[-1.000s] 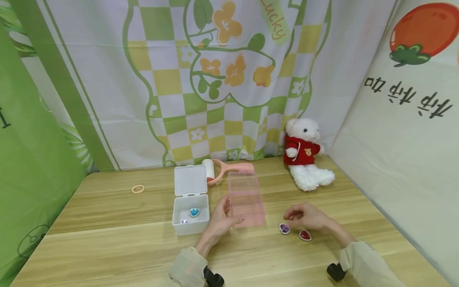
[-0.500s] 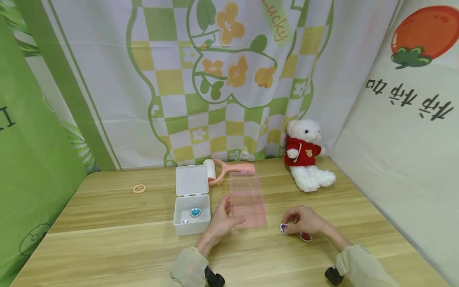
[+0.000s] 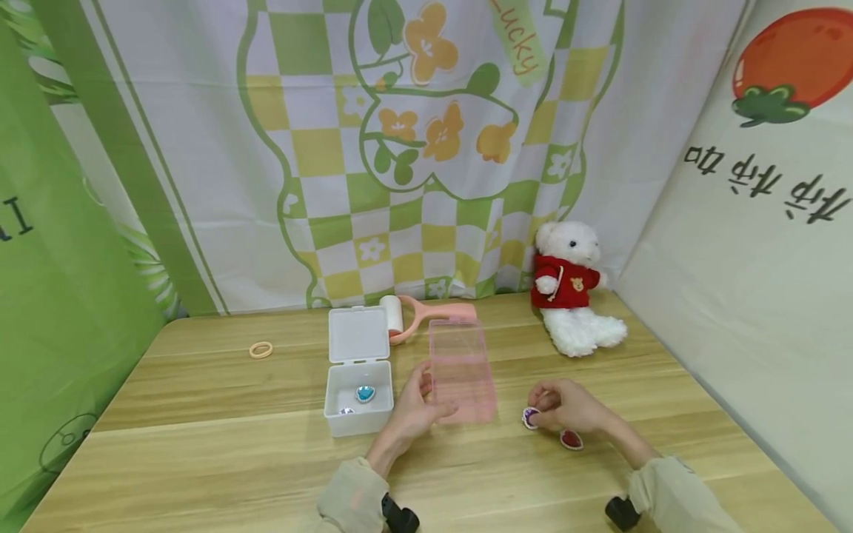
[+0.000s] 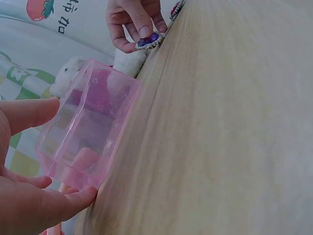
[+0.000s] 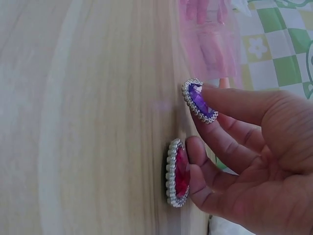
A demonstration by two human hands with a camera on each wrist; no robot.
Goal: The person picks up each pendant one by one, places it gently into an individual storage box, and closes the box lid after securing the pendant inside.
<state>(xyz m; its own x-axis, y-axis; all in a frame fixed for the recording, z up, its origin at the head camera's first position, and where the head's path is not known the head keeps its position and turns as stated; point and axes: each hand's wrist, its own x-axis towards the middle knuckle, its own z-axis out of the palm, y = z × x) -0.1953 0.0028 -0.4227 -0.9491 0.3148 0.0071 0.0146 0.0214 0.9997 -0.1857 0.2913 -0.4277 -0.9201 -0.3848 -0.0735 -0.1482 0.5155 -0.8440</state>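
Here my right hand (image 3: 569, 407) pinches the purple gem (image 3: 530, 417) between thumb and fingertips (image 5: 230, 100), its edge tipped up off the wooden table (image 3: 200, 459). The curl is tight on that one piece alone. The red gem (image 3: 570, 439) lies flat on the wood just beside the purple one, under my lower fingers, touching or nearly touching them; I cannot tell which.

My left hand (image 3: 413, 411) cups the near end of the pink box (image 3: 461, 370), thumb along one side and fingers on the other, loosely spread rather than clamped. The box stands open and see-through on the table, and the purple gem sits to its right, near but apart from it.

On the far side of the pink box from the gems stands a white box (image 3: 358, 400) with its lid thrown back and a blue gem (image 3: 363, 393) inside. Behind the pink box lies a pink lint roller (image 3: 426, 314); a white teddy bear (image 3: 573, 289) in a red top sits beyond it to the right, and a small ring (image 3: 261, 349) lies well off past the white box.
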